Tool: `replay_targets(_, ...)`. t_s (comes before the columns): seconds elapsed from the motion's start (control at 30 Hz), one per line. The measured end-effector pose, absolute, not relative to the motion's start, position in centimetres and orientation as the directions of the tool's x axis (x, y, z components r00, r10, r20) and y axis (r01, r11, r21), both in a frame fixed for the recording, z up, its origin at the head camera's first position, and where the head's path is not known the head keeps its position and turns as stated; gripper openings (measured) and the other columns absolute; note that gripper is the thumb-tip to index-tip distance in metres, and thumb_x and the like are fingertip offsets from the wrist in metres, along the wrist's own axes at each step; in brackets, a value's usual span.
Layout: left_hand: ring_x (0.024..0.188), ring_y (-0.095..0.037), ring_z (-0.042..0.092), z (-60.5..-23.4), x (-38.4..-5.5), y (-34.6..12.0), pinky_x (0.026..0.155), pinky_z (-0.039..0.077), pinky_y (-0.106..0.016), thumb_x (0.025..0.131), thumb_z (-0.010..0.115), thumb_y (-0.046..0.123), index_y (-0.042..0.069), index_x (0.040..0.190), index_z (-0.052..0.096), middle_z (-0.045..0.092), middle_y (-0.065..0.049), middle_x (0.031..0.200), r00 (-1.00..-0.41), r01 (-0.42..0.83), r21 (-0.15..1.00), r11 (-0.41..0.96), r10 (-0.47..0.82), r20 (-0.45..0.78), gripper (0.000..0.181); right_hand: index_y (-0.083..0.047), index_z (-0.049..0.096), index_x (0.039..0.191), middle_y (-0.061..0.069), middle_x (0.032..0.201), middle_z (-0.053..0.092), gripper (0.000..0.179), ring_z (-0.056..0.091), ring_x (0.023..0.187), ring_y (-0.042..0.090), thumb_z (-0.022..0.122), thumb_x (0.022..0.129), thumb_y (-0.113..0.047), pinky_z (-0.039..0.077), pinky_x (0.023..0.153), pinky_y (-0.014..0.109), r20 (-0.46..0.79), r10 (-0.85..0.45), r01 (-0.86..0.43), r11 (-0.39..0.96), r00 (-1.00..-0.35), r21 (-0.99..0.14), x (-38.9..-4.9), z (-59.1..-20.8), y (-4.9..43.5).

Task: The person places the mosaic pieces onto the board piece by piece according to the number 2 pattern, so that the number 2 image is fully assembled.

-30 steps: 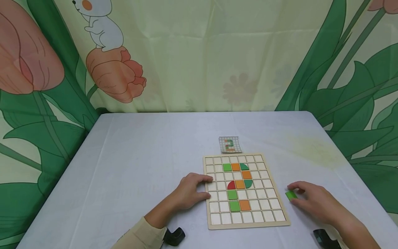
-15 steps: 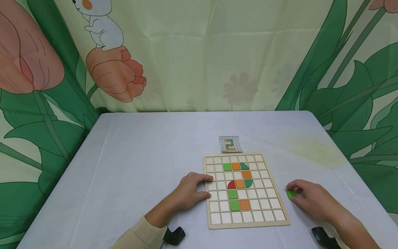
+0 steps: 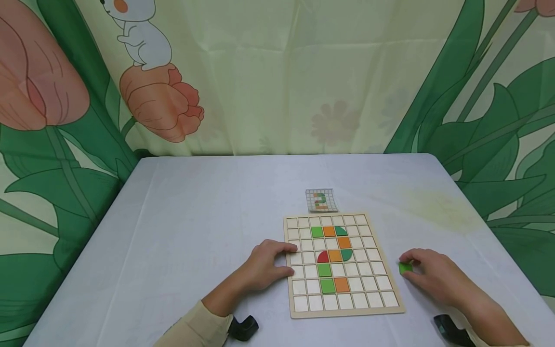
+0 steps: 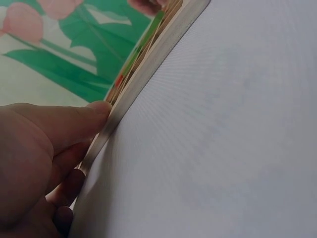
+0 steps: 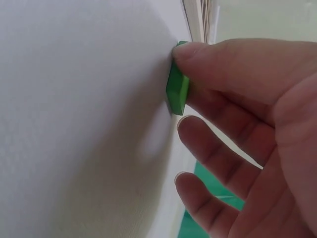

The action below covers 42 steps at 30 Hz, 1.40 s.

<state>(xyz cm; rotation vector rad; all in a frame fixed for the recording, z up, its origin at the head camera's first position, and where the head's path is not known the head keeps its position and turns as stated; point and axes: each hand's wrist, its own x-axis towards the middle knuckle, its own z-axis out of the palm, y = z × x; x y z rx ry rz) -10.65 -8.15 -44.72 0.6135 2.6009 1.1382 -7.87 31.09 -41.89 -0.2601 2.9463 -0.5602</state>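
A wooden grid board (image 3: 347, 314) lies on the white-covered table, with green, orange, dark green and red pieces in some of its cells. My left hand (image 3: 264, 266) rests on the board's left edge, thumb and index finger spread apart on the rim. In the left wrist view the thumb (image 4: 74, 124) touches that rim. Off the board's right side, my right hand (image 3: 438, 277) pinches a green square tile (image 3: 405, 268) just over the table. The right wrist view shows the tile (image 5: 178, 82) tilted on edge under the thumb; the fingertip behind it is hidden.
Behind the board lies a small grid card (image 3: 321, 200) with a coloured pattern. Black wrist devices sit by the left wrist (image 3: 244, 328) and right wrist (image 3: 453, 330). A printed cloth with flowers and leaves hangs behind the table (image 3: 208, 207).
The right hand, still pinching the green tile, has shifted very slightly away from the body. The left hand and the board look unchanged.
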Motion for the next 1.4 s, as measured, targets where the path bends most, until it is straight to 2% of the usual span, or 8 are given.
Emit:
replay_targets(0.33, 0.128, -0.023, 0.049, -44.7, -10.7, -8.2, 0.106, 0.038, -0.046, 0.086, 0.079, 0.019, 0.014, 0.131, 0.067, 0.062, 0.001, 0.130, -0.881, 0.290, 0.737, 0.610, 0.471, -0.044, 0.047, -0.003, 0.070, 0.106, 0.004, 0.099, 0.066, 0.027, 0.061, 0.096, 0.032, 0.079, 0.082, -0.012, 0.049, 0.085, 0.055, -0.074, -0.203, -0.160, 0.910, -0.976, -0.383, -7.8, -41.3, 31.1)
replay_targets(0.9, 0.128, -0.023, 0.048, -44.8, -10.7, -8.1, 0.106, 0.038, -0.047, 0.086, 0.080, 0.019, 0.014, 0.130, 0.067, 0.062, 0.001, 0.130, -0.880, 0.296, 0.736, 0.609, 0.473, -0.037, 0.047, -0.009, 0.071, 0.103, -0.005, 0.097, 0.065, 0.026, 0.059, 0.093, 0.022, 0.082, 0.081, -0.015, 0.049, 0.083, 0.048, 0.006, -0.277, -0.256, 0.881, -0.961, -0.397, -7.8, -40.9, 28.9)
replay_targets(1.4, 0.129, -0.024, 0.049, -44.6, -10.6, -8.1, 0.106, 0.039, -0.048, 0.086, 0.079, 0.018, 0.014, 0.130, 0.067, 0.062, 0.000, 0.130, -0.880, 0.291, 0.741, 0.606, 0.473, -0.041, 0.046, -0.010, 0.070, 0.104, -0.005, 0.098, 0.063, 0.026, 0.056, 0.094, 0.021, 0.082, 0.082, -0.015, 0.048, 0.087, 0.050, -0.072, -0.291, -0.230, 0.865, -0.954, -0.446, -8.1, -40.5, 26.3)
